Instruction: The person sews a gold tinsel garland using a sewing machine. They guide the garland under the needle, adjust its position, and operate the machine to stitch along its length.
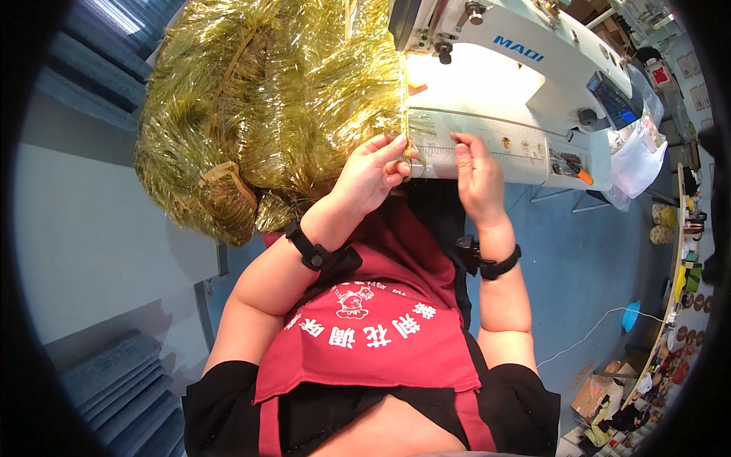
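Note:
My left hand (375,169) pinches the narrow band at the edge of a big mass of gold-green tinsel fringe (289,91), beside the front edge of the sewing machine bed (445,164). My right hand (476,175) hovers just right of it over the bed's ruler markings, loosely curved with thumb apart and nothing visible in it. The white sewing machine (567,72) stands at the top right, its lamp lighting the area under the arm; the tinsel hides part of the needle area.
An orange-handled tool (582,174) lies in the bed's tray, with a white plastic bag (636,167) beyond. A cluttered shelf (670,305) runs along the right. A blue round object with a cord (630,316) is on the floor. Folded grey-blue material (114,381) lies lower left.

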Demonstrator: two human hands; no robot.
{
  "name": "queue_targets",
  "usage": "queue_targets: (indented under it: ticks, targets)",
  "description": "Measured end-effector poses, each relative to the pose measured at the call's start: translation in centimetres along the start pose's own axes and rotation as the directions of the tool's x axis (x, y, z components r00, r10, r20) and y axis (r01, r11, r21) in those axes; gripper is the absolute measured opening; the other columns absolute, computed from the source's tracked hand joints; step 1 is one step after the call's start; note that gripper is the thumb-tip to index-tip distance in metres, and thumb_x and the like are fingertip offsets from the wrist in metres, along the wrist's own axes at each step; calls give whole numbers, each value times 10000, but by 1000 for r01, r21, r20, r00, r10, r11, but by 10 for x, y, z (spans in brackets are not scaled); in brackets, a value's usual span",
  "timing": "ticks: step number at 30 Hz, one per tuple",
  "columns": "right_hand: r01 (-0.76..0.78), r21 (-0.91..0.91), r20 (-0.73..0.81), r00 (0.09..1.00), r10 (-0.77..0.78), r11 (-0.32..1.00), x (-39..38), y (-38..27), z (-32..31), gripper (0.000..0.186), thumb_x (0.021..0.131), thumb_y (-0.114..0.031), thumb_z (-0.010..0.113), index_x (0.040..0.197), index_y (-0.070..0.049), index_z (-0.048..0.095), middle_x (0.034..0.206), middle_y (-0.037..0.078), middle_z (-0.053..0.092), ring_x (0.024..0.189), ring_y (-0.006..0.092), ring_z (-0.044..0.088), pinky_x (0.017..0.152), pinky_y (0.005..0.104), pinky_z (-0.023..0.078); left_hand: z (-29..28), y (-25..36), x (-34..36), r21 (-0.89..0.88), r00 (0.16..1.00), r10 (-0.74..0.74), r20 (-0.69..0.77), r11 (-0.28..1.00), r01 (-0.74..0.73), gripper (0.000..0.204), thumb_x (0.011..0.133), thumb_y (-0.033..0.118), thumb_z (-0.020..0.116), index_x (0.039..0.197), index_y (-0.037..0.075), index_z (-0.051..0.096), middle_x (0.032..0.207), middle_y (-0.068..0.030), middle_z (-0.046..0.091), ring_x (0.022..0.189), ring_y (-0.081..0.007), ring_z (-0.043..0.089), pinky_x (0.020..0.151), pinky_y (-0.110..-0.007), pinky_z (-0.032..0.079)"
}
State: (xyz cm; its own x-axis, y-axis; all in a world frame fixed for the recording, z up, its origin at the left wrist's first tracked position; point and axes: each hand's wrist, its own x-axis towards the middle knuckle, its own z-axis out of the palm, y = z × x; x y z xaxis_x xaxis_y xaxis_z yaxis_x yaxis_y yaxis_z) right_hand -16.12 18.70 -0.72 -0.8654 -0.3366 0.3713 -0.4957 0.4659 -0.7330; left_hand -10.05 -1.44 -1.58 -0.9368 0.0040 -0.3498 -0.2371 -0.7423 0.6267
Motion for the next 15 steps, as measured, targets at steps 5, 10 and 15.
queue_targets:
  ticks: [5,10,15]
  targets:
    - [-55,223,34,998,48,973,-5,-7,26,207,964,-223,712,1060,-40,699,869,123,720,712,210,695,647,333,539,5,4,-5,-26,999,-12,-29,1000,11,113,1028,178,645,1106,98,631,855,-36,690,638,-85,626,466,-161,411]
    - [-20,361,-1,1000,22,932,-9,-7,44,189,928,-159,757,1030,-8,705,851,100,716,702,155,684,645,298,540,4,6,-7,-76,999,-44,-14,996,42,90,1029,171,641,1086,104,620,800,-22,655,615,-64,606,445,-149,393]
    - [-21,430,-15,999,31,903,-7,-10,56,187,933,-150,755,1033,-3,698,852,97,718,713,151,690,650,292,545,5,7,-6,-186,993,-117,-25,976,111,80,1031,161,637,1042,108,579,758,-19,620,515,-40,498,386,-148,336]
